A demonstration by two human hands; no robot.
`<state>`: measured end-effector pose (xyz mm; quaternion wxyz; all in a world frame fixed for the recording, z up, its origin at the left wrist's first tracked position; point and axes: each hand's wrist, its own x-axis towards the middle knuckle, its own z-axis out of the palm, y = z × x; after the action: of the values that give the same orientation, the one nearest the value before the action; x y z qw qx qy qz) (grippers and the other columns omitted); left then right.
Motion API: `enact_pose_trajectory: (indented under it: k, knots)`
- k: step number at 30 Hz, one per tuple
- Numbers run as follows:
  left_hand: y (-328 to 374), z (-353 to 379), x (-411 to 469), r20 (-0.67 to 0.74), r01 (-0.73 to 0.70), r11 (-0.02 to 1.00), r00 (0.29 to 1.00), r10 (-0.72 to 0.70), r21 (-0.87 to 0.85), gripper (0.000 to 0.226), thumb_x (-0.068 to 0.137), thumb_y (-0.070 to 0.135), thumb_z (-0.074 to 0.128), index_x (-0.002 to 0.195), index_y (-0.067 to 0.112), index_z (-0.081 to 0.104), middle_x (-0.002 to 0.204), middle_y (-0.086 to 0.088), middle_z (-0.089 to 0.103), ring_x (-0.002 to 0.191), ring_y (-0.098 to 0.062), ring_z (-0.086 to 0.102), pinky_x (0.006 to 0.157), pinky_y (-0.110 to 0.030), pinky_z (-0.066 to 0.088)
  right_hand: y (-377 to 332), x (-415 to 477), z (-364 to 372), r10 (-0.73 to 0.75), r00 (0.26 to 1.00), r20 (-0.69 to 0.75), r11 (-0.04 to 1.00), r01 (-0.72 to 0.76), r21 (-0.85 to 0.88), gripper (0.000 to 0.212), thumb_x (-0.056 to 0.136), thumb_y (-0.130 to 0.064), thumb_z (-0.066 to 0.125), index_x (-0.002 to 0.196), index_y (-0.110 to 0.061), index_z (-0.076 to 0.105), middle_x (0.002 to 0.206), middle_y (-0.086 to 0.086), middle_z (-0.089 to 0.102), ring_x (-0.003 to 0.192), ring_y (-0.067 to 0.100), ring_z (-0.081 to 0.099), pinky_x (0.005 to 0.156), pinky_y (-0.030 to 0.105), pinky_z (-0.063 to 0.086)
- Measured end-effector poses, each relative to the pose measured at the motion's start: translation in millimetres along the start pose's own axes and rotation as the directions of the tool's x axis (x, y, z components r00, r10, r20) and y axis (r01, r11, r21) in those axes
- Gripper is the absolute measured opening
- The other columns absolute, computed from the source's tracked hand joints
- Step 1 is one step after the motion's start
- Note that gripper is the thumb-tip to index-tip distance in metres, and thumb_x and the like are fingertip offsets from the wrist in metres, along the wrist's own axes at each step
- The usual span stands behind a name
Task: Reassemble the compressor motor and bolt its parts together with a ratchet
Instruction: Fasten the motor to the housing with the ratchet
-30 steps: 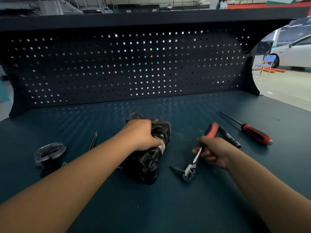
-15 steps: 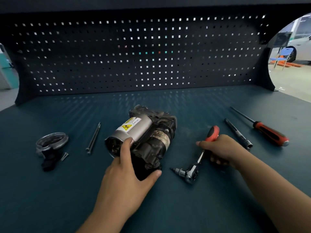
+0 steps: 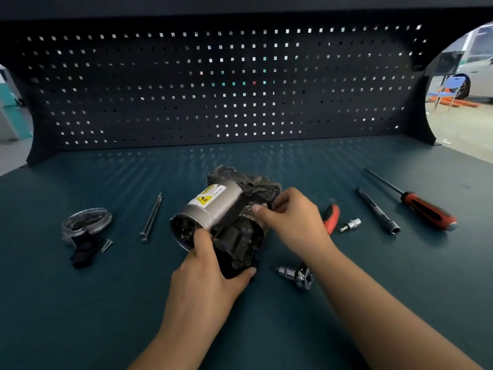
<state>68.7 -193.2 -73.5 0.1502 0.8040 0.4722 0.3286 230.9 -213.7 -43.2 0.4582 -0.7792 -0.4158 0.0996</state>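
Observation:
The compressor motor, a silver cylinder with a yellow warning label joined to a dark casting, lies at the bench's middle with its open end facing left. My left hand grips its near end from below, thumb at the cylinder's rim. My right hand holds the dark casting on the right side, fingers curled over it. The ratchet lies on the bench under my right forearm; its red handle shows beyond the hand. The round end cover sits at the left.
Two long bolts lie left of the motor, two short screws and a black part by the cover. A loose socket bit, an extension bar and a red-handled screwdriver lie at the right. A pegboard backs the bench.
My right hand let go of the ratchet, which now lies on the bench, and moved left onto the motor's casting. My left hand stays gripping the motor's near end.

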Motion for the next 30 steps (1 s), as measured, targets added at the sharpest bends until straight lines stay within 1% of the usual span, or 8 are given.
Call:
enact_pose_trajectory:
  k: [6, 11, 14, 18, 20, 23, 28, 30]
  knots:
    - [1, -1, -2, 0.000, 0.001, 1.000, 1.000, -0.001, 0.015, 0.069, 0.064, 0.062, 0.071, 0.088, 0.031, 0.014, 0.084, 0.009, 0.045, 0.088, -0.022, 0.062, 0.060, -0.024, 0.030, 15, 10, 2, 0.044, 0.997, 0.068, 0.993, -0.052, 0.111, 0.046, 0.073, -0.055, 0.072, 0.097, -0.022, 0.052, 0.089, -0.009, 0.061, 0.077, 0.000, 0.055, 0.062, -0.008, 0.028]
    - [6, -1, -11, -0.044, -0.003, 1.000, 0.999, 0.004, 0.013, 0.073, 0.058, 0.056, 0.078, 0.099, 0.028, 0.026, 0.098, 0.003, 0.060, 0.090, -0.025, 0.064, 0.065, -0.030, 0.041, 25, 15, 2, -0.036, 0.989, 0.142, 0.973, 0.002, 0.230, 0.040, 0.076, -0.045, 0.073, 0.107, -0.027, 0.054, 0.085, -0.001, 0.063, 0.076, 0.016, 0.064, 0.067, 0.024, 0.048]
    - [9, -1, -12, -0.038, 0.024, 1.000, 0.999, -0.023, 0.014, 0.074, 0.048, 0.043, 0.089, 0.103, 0.016, 0.046, 0.095, -0.003, 0.065, 0.082, -0.033, 0.066, 0.063, -0.035, 0.045, 30, 17, 3, -0.095, 0.991, 0.097, 0.973, 0.072, 0.218, 0.029, 0.079, -0.040, 0.073, 0.100, -0.024, 0.061, 0.075, -0.007, 0.061, 0.066, 0.008, 0.059, 0.067, 0.014, 0.043]
    - [7, -4, -12, -0.002, -0.011, 0.998, 1.000, 0.011, 0.067, 0.079, 0.033, 0.034, 0.094, 0.100, 0.009, 0.060, 0.091, -0.007, 0.068, 0.069, -0.035, 0.068, 0.053, -0.037, 0.050, 34, 15, 6, -0.126, 0.991, 0.041, 0.971, 0.115, 0.210, 0.024, 0.079, -0.036, 0.074, 0.094, -0.026, 0.059, 0.071, -0.009, 0.059, 0.061, 0.004, 0.053, 0.064, 0.008, 0.039]
    - [7, -6, -9, -0.004, -0.063, 0.994, 0.998, 0.063, 0.094, 0.081, 0.024, 0.033, 0.095, 0.094, 0.007, 0.062, 0.094, -0.010, 0.064, 0.065, -0.034, 0.067, 0.046, -0.038, 0.049, 33, 14, 7, -0.131, 0.991, 0.026, 0.971, 0.122, 0.206, 0.022, 0.079, -0.033, 0.075, 0.092, -0.026, 0.058, 0.072, -0.008, 0.059, 0.064, 0.009, 0.055, 0.061, 0.009, 0.041]
    - [9, -5, -4, -0.042, -0.118, 0.987, 0.991, 0.123, 0.113, 0.082, 0.016, 0.032, 0.095, 0.086, 0.005, 0.061, 0.091, -0.013, 0.060, 0.058, -0.032, 0.064, 0.038, -0.035, 0.047, 31, 16, 7, -0.108, 0.994, 0.021, 0.976, 0.102, 0.194, 0.022, 0.080, -0.031, 0.075, 0.091, -0.024, 0.058, 0.074, -0.005, 0.061, 0.072, 0.015, 0.061, 0.065, 0.000, 0.036]
    - [8, -1, 4, -0.083, -0.182, 0.975, 0.978, 0.193, 0.126, 0.086, 0.012, 0.028, 0.095, 0.086, 0.004, 0.058, 0.088, -0.011, 0.059, 0.058, -0.029, 0.065, 0.039, -0.028, 0.043, 29, 17, 3, -0.064, 0.998, -0.009, 0.974, 0.064, 0.215, 0.022, 0.080, -0.031, 0.074, 0.094, -0.019, 0.062, 0.076, -0.004, 0.063, 0.075, 0.015, 0.064, 0.065, -0.014, 0.017]
    - [7, 0, 6, -0.090, -0.198, 0.974, 0.974, 0.208, 0.112, 0.085, 0.013, 0.027, 0.095, 0.086, 0.004, 0.058, 0.088, -0.007, 0.057, 0.058, -0.028, 0.064, 0.042, -0.024, 0.040, 29, 18, 4, -0.059, 0.998, -0.001, 0.972, 0.058, 0.227, 0.023, 0.080, -0.031, 0.074, 0.096, -0.018, 0.062, 0.078, -0.002, 0.065, 0.076, 0.016, 0.065, 0.064, -0.014, 0.017]
